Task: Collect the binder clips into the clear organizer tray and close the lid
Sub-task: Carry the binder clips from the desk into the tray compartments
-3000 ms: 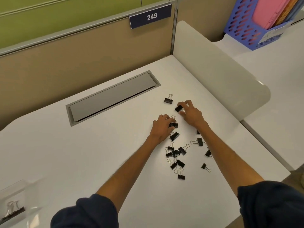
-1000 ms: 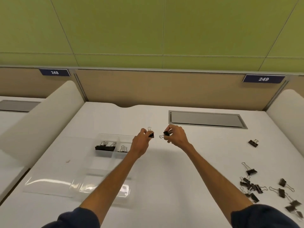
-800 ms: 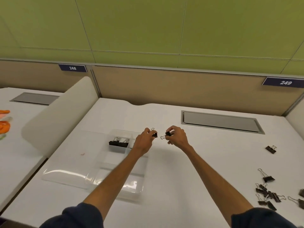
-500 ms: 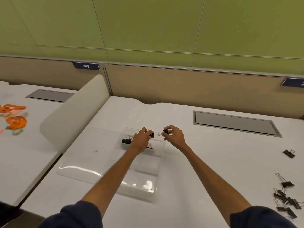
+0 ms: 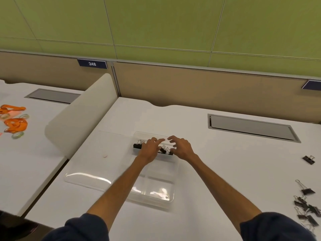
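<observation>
The clear organizer tray (image 5: 156, 193) lies on the white desk with its lid (image 5: 90, 164) swung open flat to the left. Several black binder clips (image 5: 138, 145) sit in the tray's far compartments. My left hand (image 5: 150, 149) and my right hand (image 5: 180, 147) hover side by side over those far compartments, fingers spread, nothing held. Two clips (image 5: 164, 150) lie just below my fingertips. A heap of loose binder clips (image 5: 307, 206) lies at the desk's right edge, and a single clip (image 5: 308, 160) sits farther back on the right.
A grey cable hatch (image 5: 251, 127) is set into the desk behind the tray. A white curved divider (image 5: 81, 117) stands at the left. Orange lanyards and tape rolls (image 5: 13, 122) lie on the neighbouring desk. A tan partition runs along the back.
Both hands carried a clip each from the right heap to the tray, moved over its far compartments and opened; the clips have dropped out of my fingers into the tray.
</observation>
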The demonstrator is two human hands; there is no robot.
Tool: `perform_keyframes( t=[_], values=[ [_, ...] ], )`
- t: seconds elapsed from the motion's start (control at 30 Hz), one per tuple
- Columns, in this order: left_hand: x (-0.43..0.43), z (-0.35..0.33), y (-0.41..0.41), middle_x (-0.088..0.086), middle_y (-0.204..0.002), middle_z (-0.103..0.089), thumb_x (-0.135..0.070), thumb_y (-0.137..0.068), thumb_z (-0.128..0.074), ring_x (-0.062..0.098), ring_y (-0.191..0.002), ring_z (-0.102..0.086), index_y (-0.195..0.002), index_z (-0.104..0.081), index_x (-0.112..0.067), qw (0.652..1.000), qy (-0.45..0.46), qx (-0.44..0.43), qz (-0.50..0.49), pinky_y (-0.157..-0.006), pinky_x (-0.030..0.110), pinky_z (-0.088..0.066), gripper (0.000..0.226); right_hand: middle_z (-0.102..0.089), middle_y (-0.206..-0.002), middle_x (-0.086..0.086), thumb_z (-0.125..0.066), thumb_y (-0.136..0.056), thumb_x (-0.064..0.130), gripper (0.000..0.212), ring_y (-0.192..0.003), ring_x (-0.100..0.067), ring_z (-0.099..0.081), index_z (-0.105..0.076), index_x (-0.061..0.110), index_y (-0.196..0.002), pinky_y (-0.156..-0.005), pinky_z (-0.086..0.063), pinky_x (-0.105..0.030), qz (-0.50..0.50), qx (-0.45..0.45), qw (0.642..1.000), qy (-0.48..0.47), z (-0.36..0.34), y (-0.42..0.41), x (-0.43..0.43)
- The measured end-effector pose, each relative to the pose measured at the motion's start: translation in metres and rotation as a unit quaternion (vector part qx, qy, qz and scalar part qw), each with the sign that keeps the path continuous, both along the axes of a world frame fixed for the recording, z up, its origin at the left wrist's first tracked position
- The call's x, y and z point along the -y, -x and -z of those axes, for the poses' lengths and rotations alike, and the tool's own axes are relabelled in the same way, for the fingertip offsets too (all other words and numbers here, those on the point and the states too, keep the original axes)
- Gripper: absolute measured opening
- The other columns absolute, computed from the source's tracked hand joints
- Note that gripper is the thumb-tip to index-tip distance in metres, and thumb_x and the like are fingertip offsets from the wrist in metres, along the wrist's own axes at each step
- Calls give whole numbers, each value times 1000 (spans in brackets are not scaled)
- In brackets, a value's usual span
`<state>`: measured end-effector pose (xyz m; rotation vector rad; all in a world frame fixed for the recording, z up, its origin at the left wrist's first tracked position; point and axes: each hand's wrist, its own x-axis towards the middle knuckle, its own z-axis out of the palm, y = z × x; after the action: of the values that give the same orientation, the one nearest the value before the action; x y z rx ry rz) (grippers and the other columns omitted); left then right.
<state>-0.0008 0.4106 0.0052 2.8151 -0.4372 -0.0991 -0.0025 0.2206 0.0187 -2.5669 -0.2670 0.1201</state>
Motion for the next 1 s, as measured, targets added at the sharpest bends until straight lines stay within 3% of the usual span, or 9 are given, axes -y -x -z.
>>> perform_keyframes(
  t=[0.13, 0.37, 0.57, 0.7, 0.87, 1.0],
  values=[
    [-4, 8, 1, 6, -133, -47, -16, -101, -39, 27, -114, -53, -140, -40, -29, 999, 2, 28, -18, -90, 47, -41, 41, -72, -105, 8, -52, -80, 4, 39, -90, -15, -69, -60, 25, -112, -79, -50, -32, 72, 56, 994, -66, 3, 7, 5],
    [24, 13, 8, 2, -124, -52, -18, -99, -38, 23, -113, -52, -131, -49, -22, 996, 28, 86, -14, -88, 43, -38, 34, -71, -103, 8, -52, -83, 4, 29, -83, -12, -69, -63, 20, -105, -64, -40, -18, 168, 58, 976, -123, 6, 36, 42],
    [91, 11, 21, -1, -122, -53, -24, -100, -38, 19, -113, -50, -123, -54, -21, 991, 28, 117, 53, -85, 40, -34, 28, -64, -118, 5, -63, -85, 16, 22, -74, -15, -67, -62, 21, -106, -84, -49, -33, 214, 53, 969, -113, 18, 55, 100],
    [138, 14, 30, 1, -119, -55, -24, -99, -44, 21, -115, -49, -120, -56, -18, 988, 32, 123, 89, -85, 41, -37, 25, -60, -120, 1, -66, -86, 27, 25, -86, -15, -68, -61, 20, -110, -87, -50, -35, 213, 18, 970, -118, 22, 70, 145],
    [203, 17, 51, 2, -123, -56, -25, -98, -47, 24, -121, -46, -125, -53, -14, 988, 39, 100, 115, -85, 40, -41, 30, -60, -122, -2, -66, -88, 33, 32, -114, -18, -55, -62, 20, -117, -97, -41, -31, 175, -44, 980, -80, 28, 99, 219],
    [257, 20, 63, 0, -130, -50, -30, -100, -40, 21, -125, -40, -131, -47, -17, 989, 31, 59, 128, -89, 38, -38, 34, -58, -123, 0, -63, -90, 34, 32, -114, -17, -53, -61, 22, -120, -95, -40, -30, 204, -46, 976, -63, 32, 121, 285]
  ],
)
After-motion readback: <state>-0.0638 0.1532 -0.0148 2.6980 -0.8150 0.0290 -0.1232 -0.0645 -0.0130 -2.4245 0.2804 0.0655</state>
